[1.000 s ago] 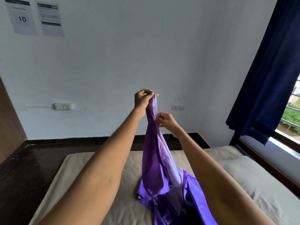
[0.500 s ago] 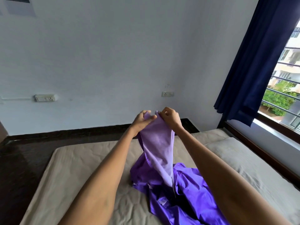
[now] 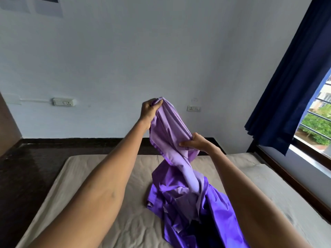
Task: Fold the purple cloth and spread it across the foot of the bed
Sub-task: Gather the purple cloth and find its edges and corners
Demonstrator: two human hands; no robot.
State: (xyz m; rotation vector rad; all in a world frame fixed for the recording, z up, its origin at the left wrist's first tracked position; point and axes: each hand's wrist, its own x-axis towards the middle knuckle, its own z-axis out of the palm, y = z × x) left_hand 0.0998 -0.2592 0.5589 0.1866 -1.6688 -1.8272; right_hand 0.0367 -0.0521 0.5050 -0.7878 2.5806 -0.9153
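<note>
over the bed (image 3: 100, 203), left hand (image 3: 149, 111) and right hand (image 3: 195, 142) grip purple cloth (image 3: 172, 133).

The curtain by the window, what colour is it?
The curtain is dark navy blue, seen in the head view.

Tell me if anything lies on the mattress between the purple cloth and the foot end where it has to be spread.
Nothing visible does. Both the left hand and right hand grip the purple cloth, its lower part heaped mid-bed. The bare mattress beyond the heap, up to its far edge, shows no objects.
</note>
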